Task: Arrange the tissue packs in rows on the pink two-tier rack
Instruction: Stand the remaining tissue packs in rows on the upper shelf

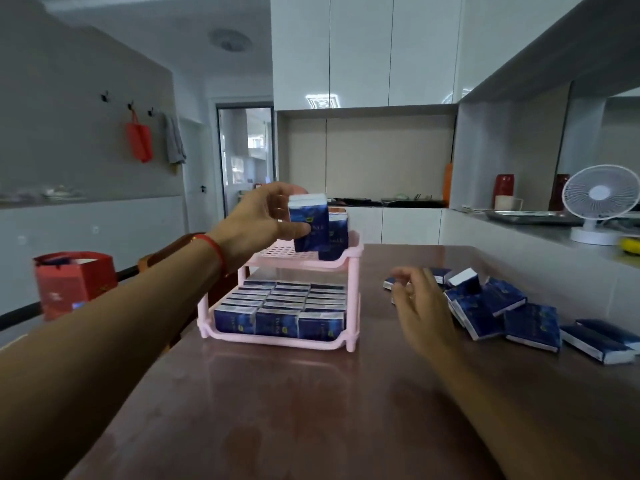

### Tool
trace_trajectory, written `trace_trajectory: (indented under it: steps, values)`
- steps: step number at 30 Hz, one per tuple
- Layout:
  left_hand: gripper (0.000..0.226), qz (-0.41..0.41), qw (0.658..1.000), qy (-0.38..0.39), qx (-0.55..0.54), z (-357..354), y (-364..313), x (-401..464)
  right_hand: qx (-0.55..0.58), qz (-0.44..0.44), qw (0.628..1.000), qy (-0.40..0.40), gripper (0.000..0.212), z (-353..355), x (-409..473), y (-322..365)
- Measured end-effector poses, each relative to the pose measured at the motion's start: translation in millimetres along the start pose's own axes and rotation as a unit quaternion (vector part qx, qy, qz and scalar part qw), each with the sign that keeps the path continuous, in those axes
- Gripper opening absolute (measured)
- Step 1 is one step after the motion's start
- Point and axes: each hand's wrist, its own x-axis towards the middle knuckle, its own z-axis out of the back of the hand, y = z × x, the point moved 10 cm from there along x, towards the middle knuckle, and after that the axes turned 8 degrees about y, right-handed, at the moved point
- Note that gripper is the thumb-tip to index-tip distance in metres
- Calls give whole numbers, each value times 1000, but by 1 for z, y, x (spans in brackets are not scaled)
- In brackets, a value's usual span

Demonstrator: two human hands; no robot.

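Observation:
A pink two-tier rack (277, 341) stands on the brown table. Its lower tier is filled with three rows of upright dark blue tissue packs (280, 306). On the upper tier one pack (337, 233) stands upright at the right back. My left hand (263, 216) grips another blue tissue pack (310, 220) upright, just above the upper tier and beside that standing pack. My right hand (422, 303) hovers with its fingers spread and nothing in it, at the left edge of a loose pile of tissue packs (512, 306) on the table to the rack's right.
A red gift bag (72, 282) stands off the table's left side. A white desk fan (599, 202) and a metal tray (533, 216) sit on the counter at the right. The brown table (294, 410) stretches bare toward me.

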Motion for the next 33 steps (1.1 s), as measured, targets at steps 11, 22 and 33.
trace_trajectory:
  steps: [11,22,33]
  values:
    - [45,37,998,47,29,-41,16,20,-25,10,999,25,24,-7,-4,-6]
    - [61,66,992,98,47,-46,23,25,-28,13,999,35,25,-17,-2,-9]
    - [65,64,979,137,135,-51,21,28,-32,21,999,37,24,-19,-3,-6]
